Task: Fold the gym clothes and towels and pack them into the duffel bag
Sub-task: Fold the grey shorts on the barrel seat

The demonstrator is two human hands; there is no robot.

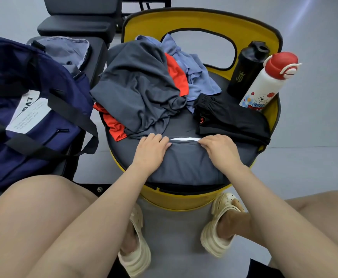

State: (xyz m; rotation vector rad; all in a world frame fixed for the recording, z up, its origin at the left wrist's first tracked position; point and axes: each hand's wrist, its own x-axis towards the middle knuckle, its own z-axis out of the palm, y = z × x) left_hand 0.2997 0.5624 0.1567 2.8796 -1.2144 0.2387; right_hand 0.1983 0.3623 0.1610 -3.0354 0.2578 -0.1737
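The folded grey garment (pixel 184 165) is pressed flat under the left hand (pixel 151 149) and pinched at its far edge by the right hand (pixel 220 150); if released, the fold could spring open, the duffel bag (pixel 29 109) sitting well left of the left hand.

Black shaker (pixel 246 71) beside white bottle (pixel 264 85)

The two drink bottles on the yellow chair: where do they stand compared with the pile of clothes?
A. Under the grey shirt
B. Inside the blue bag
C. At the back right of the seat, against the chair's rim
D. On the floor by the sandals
C: the black bottle and the white bottle with the red cap lean at the seat's back right, against the yellow chair rim, right of the pile of clothes.
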